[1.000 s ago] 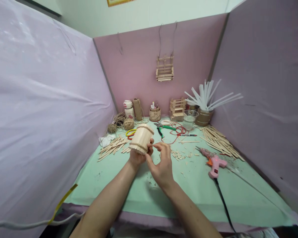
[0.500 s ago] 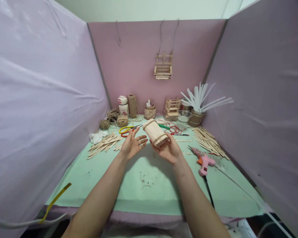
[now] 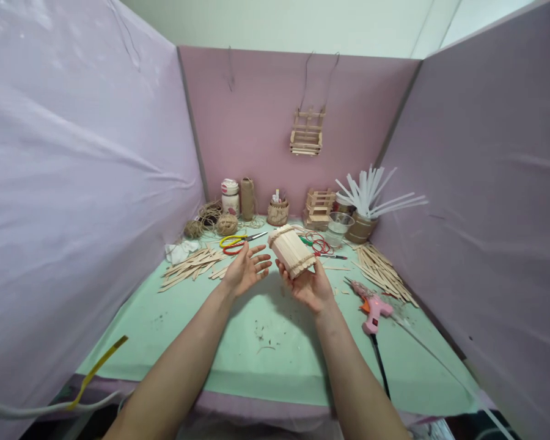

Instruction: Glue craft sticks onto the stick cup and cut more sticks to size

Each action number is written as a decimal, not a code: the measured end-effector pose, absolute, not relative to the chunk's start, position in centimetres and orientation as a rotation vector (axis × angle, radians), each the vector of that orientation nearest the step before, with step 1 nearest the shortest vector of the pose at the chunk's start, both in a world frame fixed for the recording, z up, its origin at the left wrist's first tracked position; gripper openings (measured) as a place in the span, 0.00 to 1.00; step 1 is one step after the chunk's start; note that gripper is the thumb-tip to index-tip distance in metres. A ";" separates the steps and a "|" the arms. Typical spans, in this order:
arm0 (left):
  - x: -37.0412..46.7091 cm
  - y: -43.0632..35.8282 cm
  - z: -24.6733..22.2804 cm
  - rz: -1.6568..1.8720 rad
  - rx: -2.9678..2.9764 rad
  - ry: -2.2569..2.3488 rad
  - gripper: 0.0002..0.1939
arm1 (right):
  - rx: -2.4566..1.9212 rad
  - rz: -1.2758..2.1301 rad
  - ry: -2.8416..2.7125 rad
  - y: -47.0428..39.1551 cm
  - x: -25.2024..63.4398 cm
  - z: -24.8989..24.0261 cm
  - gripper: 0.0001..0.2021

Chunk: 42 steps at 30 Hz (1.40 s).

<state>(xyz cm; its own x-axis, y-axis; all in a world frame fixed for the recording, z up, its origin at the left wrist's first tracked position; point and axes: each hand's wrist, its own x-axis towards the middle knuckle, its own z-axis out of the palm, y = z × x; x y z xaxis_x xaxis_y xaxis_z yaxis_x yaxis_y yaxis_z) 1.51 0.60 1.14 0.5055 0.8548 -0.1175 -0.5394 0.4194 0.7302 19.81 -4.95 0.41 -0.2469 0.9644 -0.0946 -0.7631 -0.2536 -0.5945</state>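
Note:
In my right hand (image 3: 309, 287) is a small holder made of craft sticks (image 3: 292, 252), with a band of twine round each end. It is held tilted above the table, its nearer end resting in the palm and fingers. My left hand (image 3: 248, 270) is open just to the left of it, fingers spread, palm turned toward the holder and not touching it. Behind my left hand lie scissors (image 3: 233, 242) with yellow and red handles. The inside of the holder is hidden from me.
A pink glue gun (image 3: 373, 308) lies at the right with its black cord. Loose craft sticks (image 3: 195, 266) are heaped left, more right. Along the back stand twine balls (image 3: 227, 224), a jar (image 3: 230, 198), a clear cup (image 3: 338, 229) and a pot of white glue sticks (image 3: 361, 227).
The holder has turned in my right hand and shows more of its side. My left hand stays open beside it. The camera view has shifted slightly.

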 end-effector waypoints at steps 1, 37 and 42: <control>1.5 0.6 1.1 0.925 0.688 0.524 0.22 | -0.546 1.768 -0.530 -5.0 19.8 0.4 0.26; 1.8 0.8 -0.9 1.160 1.334 0.701 0.35 | -1.285 0.072 -1.470 -9.2 16.7 -2.2 0.26; 2.0 1.8 -2.4 1.073 1.438 0.727 0.41 | -1.312 0.133 -1.308 -10.7 19.7 -2.1 0.19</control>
<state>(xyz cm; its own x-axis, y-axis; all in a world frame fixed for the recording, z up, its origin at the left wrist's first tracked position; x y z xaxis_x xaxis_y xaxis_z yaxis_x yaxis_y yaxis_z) 2.02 1.77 -2.41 0.3917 0.8962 0.2081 -0.1393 -0.1658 0.9763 19.69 -10.71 -2.10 0.3577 0.7063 0.6109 0.5694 0.3536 -0.7422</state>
